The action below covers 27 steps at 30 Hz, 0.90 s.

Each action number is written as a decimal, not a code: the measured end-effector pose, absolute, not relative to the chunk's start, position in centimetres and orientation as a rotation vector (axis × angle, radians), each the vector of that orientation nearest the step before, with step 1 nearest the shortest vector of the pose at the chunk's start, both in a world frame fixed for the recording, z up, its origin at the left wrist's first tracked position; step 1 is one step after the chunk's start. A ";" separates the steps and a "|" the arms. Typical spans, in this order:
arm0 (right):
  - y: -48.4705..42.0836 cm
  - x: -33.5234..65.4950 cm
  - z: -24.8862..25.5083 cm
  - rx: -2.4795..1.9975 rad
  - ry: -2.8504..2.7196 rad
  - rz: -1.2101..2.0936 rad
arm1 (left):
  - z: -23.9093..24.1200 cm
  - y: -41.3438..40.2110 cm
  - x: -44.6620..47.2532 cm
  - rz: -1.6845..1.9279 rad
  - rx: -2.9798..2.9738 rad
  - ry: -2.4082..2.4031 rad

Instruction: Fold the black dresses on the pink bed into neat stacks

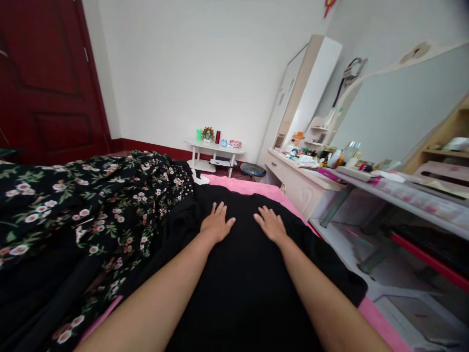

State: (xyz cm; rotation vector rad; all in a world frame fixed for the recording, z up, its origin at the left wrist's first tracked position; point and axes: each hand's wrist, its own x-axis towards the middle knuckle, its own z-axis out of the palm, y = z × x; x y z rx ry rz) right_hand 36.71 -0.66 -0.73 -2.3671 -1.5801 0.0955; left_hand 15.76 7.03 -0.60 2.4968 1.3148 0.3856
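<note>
Both hands lay flat, palms down and fingers spread, on a plain black garment (242, 274) that was stretched across the bed; neither hand gripped or pinched the cloth, they simply pressed on its surface. The left hand (216, 224) rested with its fingers pointing away from the body and its thumb angled inward toward the other hand, and the right hand (270, 225) sat just beside it, a narrow strip of black fabric showing between the two thumbs. The black garment ran under both palms, back beneath both forearms toward the person, and onward past the fingertips. Out beyond the left hand, to its outer side, a heap of dark floral-print fabric (91, 205) with pink and white blossoms lay bunched up, its edge meeting the black cloth. Ahead of the fingertips a pink bedsheet (252, 187) showed past the garment's far edge, and the same pink appeared to the outer side of the right forearm. Farther ahead, well apart from the hands, stood a small white side table (214, 146) with bottles and a little plant, and off beyond the right hand a cluttered white dresser (304, 183) stood against the wall.
</note>
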 end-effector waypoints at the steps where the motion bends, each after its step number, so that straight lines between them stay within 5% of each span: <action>1: -0.5 38.9 -0.8 -2.498 -1.510 0.069 | -0.9 7.7 15.6 0.370 2.452 1.402; 9: 3.1 40.2 -0.2 -2.798 -1.216 -0.134 | -1.3 8.6 16.0 0.373 2.394 1.532; 14: 5.6 36.2 -1.0 -2.207 -2.051 -0.023 | -1.2 8.1 15.9 0.387 2.458 1.504; 21: 7.7 42.4 -0.6 -2.734 -1.406 0.047 | -0.9 7.8 15.3 0.370 2.530 1.363; 27: 5.4 35.3 -0.2 -2.731 -1.320 0.080 | -1.0 7.5 15.5 0.525 2.517 1.335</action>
